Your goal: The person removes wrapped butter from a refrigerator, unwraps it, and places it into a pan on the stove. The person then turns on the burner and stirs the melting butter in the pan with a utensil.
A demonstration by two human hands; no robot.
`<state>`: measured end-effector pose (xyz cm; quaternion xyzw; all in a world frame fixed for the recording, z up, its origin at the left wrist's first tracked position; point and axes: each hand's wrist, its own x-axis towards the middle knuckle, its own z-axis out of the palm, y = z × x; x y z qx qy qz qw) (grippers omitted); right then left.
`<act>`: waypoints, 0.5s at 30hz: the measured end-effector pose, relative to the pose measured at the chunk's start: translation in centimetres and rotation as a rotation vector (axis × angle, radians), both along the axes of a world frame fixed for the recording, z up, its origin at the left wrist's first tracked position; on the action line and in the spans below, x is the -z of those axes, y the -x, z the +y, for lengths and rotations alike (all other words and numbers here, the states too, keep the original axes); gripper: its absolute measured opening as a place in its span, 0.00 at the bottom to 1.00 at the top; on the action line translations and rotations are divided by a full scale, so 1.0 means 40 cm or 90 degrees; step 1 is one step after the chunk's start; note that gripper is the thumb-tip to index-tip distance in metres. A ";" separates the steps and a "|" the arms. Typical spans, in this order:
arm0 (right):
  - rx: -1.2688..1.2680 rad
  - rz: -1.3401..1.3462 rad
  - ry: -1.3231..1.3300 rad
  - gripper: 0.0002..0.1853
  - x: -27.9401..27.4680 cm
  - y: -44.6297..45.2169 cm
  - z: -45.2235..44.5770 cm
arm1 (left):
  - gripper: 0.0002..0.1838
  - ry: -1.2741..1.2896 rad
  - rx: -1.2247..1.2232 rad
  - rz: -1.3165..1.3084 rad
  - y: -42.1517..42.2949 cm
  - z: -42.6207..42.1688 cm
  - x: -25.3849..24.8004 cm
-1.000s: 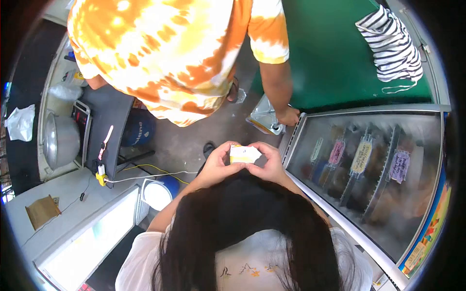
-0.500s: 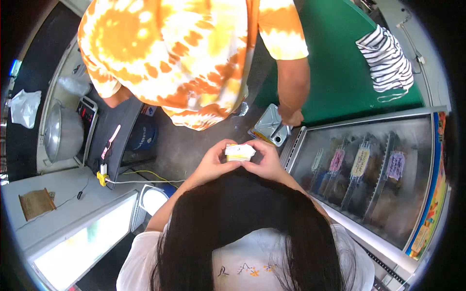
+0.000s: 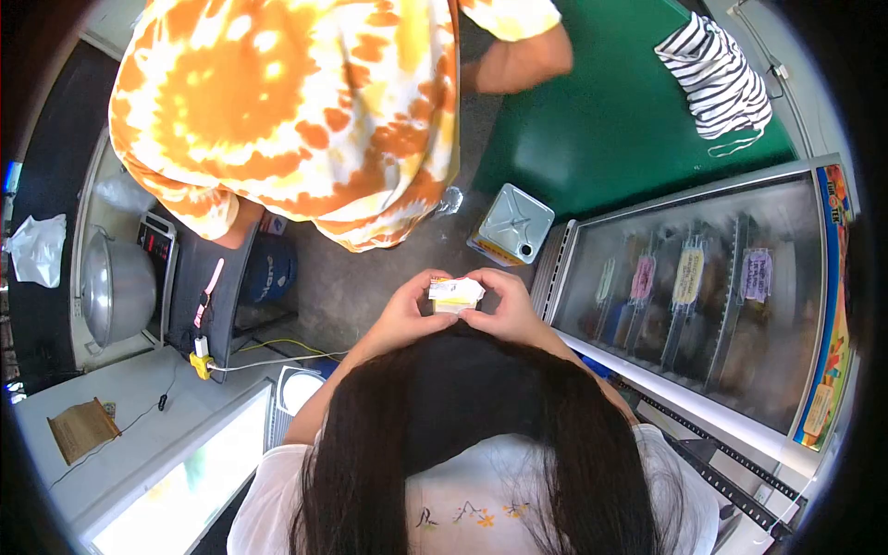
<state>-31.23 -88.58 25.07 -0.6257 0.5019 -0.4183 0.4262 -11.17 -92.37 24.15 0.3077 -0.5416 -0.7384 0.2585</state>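
A small white-and-yellow box (image 3: pixel 456 293) sits between my two hands, close in front of my head. Its top looks white with faint print, and the lower part is pale yellow. My left hand (image 3: pixel 410 312) closes on its left side, thumb along the near edge. On the opposite side, my right hand (image 3: pixel 508 309) grips it the same way. The print is too small to read, and dark hair hides part of both forearms.
A person in an orange tie-dye shirt (image 3: pixel 277 111) stands ahead. A metal tin (image 3: pixel 516 225) is on the floor beside a green table (image 3: pixel 592 120) bearing striped cloth (image 3: pixel 712 79). A glass-topped freezer (image 3: pixel 684 296) is at right; a large pot (image 3: pixel 118 287) at left.
The other person's hand has left the metal tin, and that person has shifted up and left. My view has turned slightly; both my hands keep hold of the box.
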 end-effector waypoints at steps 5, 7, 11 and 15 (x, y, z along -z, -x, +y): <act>0.008 -0.006 -0.032 0.21 0.008 0.014 0.012 | 0.25 -0.006 0.007 0.004 0.018 -0.001 -0.001; 0.013 -0.018 -0.037 0.21 0.012 0.020 0.016 | 0.24 -0.014 0.007 0.003 0.024 0.000 0.001; 0.021 -0.021 -0.051 0.21 0.010 0.039 0.021 | 0.23 -0.053 0.006 0.027 0.048 0.002 0.001; 0.015 -0.019 -0.026 0.21 0.026 0.076 0.021 | 0.22 -0.073 -0.007 0.033 0.085 0.004 -0.012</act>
